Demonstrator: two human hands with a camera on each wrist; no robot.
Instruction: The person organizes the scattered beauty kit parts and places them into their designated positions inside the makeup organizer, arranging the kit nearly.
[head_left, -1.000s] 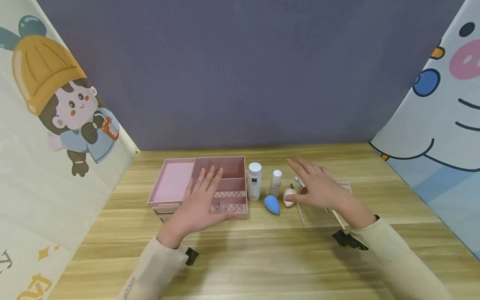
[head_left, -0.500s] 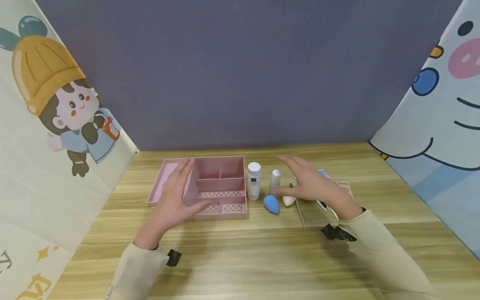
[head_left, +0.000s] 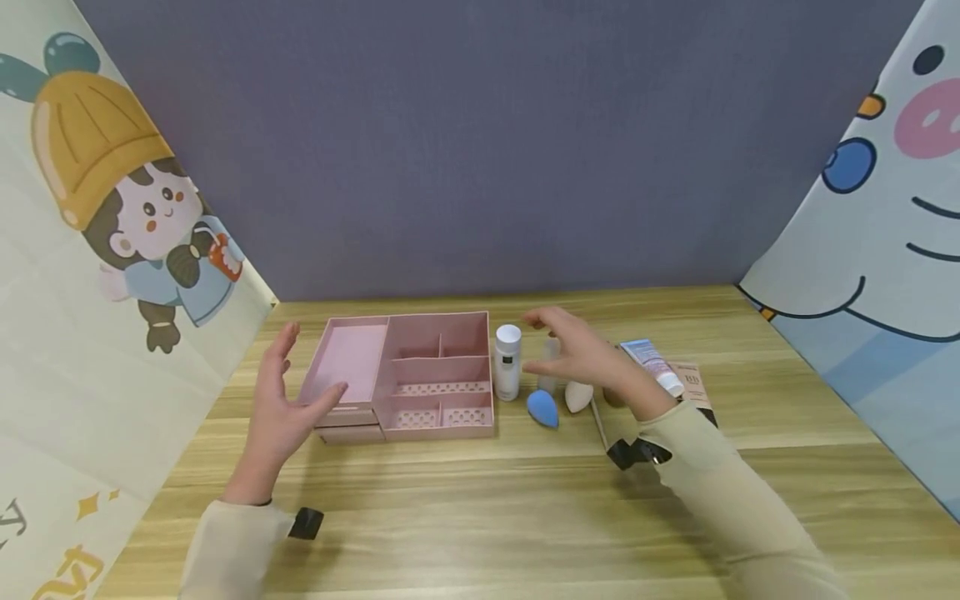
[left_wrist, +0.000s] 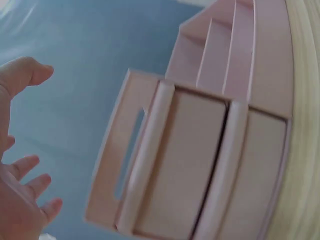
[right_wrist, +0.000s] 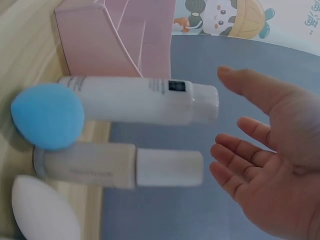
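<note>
Left grip (head_left: 277,419) moved beside pink organizer (head_left: 441,368), right grip (head_left: 588,357) near white bottle (head_left: 507,365), both unclenched.

Bare fingers (left_wrist: 38,185) near pink two-drawer organizer (left_wrist: 192,162), wooden tabletop (left_wrist: 306,130)

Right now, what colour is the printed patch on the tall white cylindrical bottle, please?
The patch is black, clearest from the right wrist.

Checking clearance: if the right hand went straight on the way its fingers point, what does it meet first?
Likely the tall white bottle, just ahead of the right hand in the head view. Depth is unclear; the shorter bottle also sits close in the right wrist view.
</note>
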